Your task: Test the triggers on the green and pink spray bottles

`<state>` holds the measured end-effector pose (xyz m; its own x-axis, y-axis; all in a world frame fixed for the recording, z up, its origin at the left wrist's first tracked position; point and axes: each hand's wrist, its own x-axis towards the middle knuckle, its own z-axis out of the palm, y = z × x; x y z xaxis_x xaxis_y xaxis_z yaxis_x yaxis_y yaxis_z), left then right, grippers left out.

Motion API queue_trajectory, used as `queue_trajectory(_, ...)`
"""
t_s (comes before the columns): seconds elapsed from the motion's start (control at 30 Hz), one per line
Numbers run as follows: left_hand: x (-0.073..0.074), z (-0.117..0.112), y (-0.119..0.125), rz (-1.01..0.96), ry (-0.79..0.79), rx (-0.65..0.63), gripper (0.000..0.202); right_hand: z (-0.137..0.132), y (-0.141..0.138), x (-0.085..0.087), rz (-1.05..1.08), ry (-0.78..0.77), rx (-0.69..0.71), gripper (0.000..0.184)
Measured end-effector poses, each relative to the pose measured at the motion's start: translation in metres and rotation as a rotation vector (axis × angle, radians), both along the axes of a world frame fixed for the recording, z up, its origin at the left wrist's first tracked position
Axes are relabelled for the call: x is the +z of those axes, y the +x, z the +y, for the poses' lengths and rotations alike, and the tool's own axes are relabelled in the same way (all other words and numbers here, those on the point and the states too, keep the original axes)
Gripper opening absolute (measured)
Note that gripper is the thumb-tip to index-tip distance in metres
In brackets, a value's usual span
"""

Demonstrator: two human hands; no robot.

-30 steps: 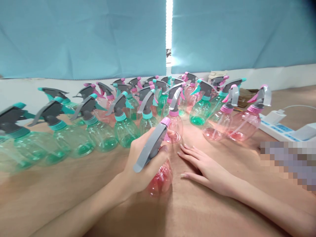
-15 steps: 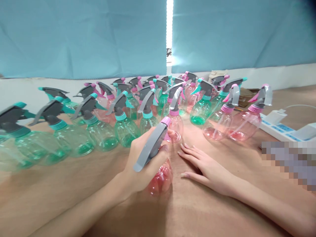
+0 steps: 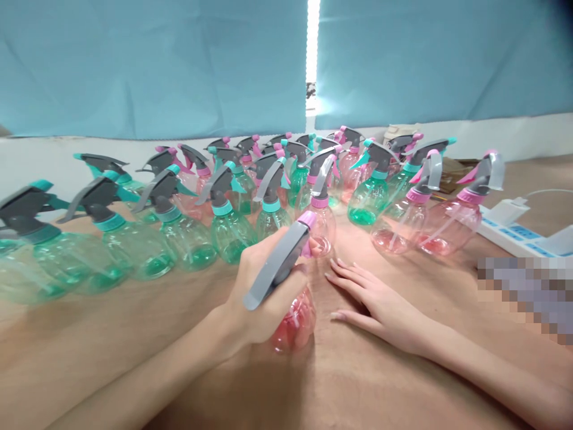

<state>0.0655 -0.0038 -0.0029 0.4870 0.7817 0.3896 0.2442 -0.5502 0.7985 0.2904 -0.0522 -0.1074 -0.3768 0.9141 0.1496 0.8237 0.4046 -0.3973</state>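
A pink spray bottle (image 3: 293,319) is sitting in the grip of the person's left hand (image 3: 257,292) near the middle of the table's front edge. The fingers are wrapping around its neck and upper body, just under the grey trigger head (image 3: 275,269). The trigger lever is pointing back toward the person, and the pink nozzle tip (image 3: 308,220) is facing the far side. Whether the bottle's base is resting on the table (image 3: 134,334) cannot be told.

Just to the right, the right hand (image 3: 376,298) is lying palm down on the brown surface, fingers stretched out and slightly spread, holding nothing and staying apart from the bottle.

Behind both hands, a crowd of green spray bottles (image 3: 188,239) is standing toward the left edge, and pink spray bottles (image 3: 443,224) are gathering toward the right, with both colours mixing at the far middle. A white power strip (image 3: 519,230) is lying near the right edge. A blue curtain (image 3: 156,60) is hanging beyond the far edge.
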Motion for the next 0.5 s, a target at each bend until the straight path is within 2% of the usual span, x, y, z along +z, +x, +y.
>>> queue_trajectory(0.3, -0.0002, 0.0053, -0.0008, -0.002, 0.026, -0.039, 0.005, -0.0015, -0.0001, -0.0005, 0.04, 0.014, -0.011, 0.066)
queue_trajectory(0.5, 0.0045, 0.003, 0.0007, -0.013, 0.046, -0.059, 0.008, -0.0013, -0.0007, 0.0011, -0.002, -0.006, -0.014, 0.068)
